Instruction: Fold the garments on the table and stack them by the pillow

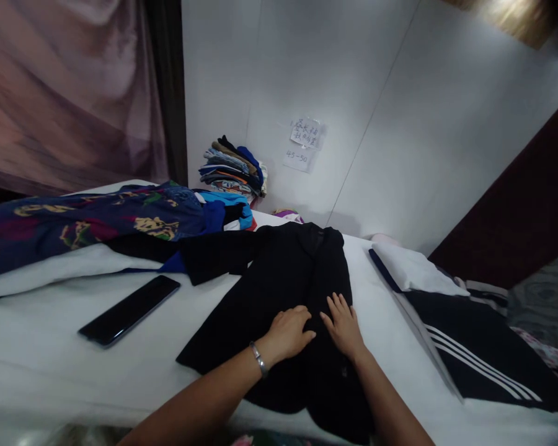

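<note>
The left hand (pixel 287 334) is angling toward two o'clock, fingers bunched, thumb apart; the right hand (pixel 343 326) is angling toward eleven, fingers slightly spread. Both are resting on the black garment (pixel 286 272), lying at twelve o'clock.

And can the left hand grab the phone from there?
Probably yes. The phone lies uncovered on the white sheet; between it and the left hand there's just flat black jacket and bare sheet, so the way looks free.
</note>
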`<state>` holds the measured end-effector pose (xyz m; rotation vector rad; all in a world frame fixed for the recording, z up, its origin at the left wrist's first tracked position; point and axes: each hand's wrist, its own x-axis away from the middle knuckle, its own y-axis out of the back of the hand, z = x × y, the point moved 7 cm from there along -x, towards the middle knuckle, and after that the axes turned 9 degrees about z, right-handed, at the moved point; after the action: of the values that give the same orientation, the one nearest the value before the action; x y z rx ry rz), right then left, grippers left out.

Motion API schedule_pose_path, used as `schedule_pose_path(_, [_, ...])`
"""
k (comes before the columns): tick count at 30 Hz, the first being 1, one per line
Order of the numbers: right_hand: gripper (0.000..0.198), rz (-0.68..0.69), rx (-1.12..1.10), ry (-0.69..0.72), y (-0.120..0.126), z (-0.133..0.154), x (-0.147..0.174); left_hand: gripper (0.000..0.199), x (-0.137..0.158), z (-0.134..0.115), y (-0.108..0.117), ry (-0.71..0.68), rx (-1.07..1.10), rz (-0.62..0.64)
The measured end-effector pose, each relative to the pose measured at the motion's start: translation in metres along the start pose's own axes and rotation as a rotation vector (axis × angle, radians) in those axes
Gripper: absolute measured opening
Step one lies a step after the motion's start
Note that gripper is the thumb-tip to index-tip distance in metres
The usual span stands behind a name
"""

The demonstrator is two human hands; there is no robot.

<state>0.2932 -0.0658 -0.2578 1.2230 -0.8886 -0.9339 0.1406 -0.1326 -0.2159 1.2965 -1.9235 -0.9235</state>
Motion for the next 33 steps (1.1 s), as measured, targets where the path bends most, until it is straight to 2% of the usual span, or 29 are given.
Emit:
schedule_pose_path(3, [0.058, -0.004, 0.020, -0.001, 0.002, 0.003, 0.000, 0.043, 0.008, 0.011, 0.017, 0.071, 0.012, -0.030])
schedule_pose_path(5, [0.057, -0.005, 0.011, 0.000, 0.003, 0.005, 0.000, 0.045, 0.009, 0.016, 0.020, 0.120, 0.052, -0.035])
schedule_pose_path(9, [0.055, -0.001, -0.080, -0.002, 0.005, 0.002, -0.001, 0.053, 0.001, 0.013, 0.000, 0.135, 0.179, 0.064])
schedule_pose_path(12, [0.052, -0.002, -0.213, 0.017, 0.008, -0.006, -0.005, 0.060, -0.004, 0.011, -0.013, 0.149, 0.218, 0.078])
schedule_pose_path(16, [0.051, -0.126, -0.341, 0.023, 0.024, -0.026, -0.018, 0.059, -0.008, 0.017, -0.021, 0.183, 0.273, 0.072])
schedule_pose_path(19, [0.056, -0.220, -0.367, 0.008, 0.036, -0.044, -0.041, 0.057, -0.008, 0.019, -0.023, 0.148, 0.317, 0.070])
schedule_pose_path(21, [0.059, -0.236, -0.370, -0.009, 0.041, -0.054, -0.063, 0.056, -0.008, 0.020, -0.025, 0.129, 0.324, 0.067])
schedule_pose_path(33, [0.052, -0.188, -0.326, -0.142, 0.061, -0.096, -0.197, 0.042, 0.000, 0.013, -0.027, 0.088, 0.268, 0.126])
